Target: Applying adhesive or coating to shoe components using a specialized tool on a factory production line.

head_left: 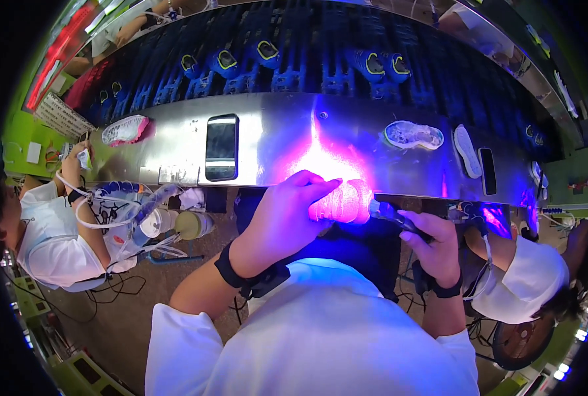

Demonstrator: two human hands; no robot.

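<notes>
Under a bright violet-pink light, my left hand (284, 214) grips a shoe sole (348, 206) at the near edge of the metal bench. The glare turns the sole pink and washes out part of its shape. My right hand (434, 243) is closed round the dark handle of a brush (390, 214). The brush's head meets the right end of the sole, and its bristles are hard to make out.
On the metal bench (267, 142) lie a phone (222, 146), a pale sole (414, 134), a white sole (466, 152), a pink-edged sole (125, 130) and a second phone (488, 171). Behind runs a rack (337, 63) with blue shoes. Co-workers sit left (56, 237) and right (521, 277).
</notes>
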